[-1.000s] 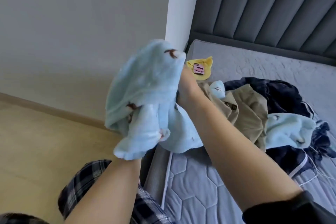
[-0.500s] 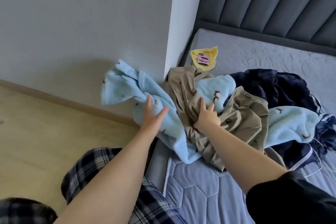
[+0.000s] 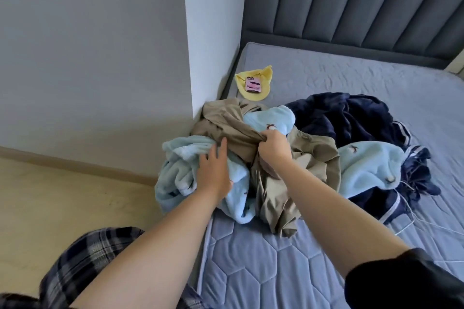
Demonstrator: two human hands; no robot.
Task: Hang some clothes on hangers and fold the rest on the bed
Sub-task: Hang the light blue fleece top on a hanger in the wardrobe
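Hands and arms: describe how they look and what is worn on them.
The left hand and right hand are bare, with no gloves, rings or watch visible. Both forearms are uncovered. A black sleeve covers the right arm above the elbow; no sleeve shows on the left. Dark plaid trousers show below.

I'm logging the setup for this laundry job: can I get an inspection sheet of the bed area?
Surface: quilted grey mattress.
Job's things: khaki garment, light blue fleece and navy garment piled unfolded; hangers, nothing seen.
Clutter: yellow cloth with small pink item on it.
Hands: left hand rests open on the fleece; right hand grips bunched khaki fabric.
Cables: thin white cord beside the navy garment.
Surroundings: padded headboard, grey wall, wooden floor.
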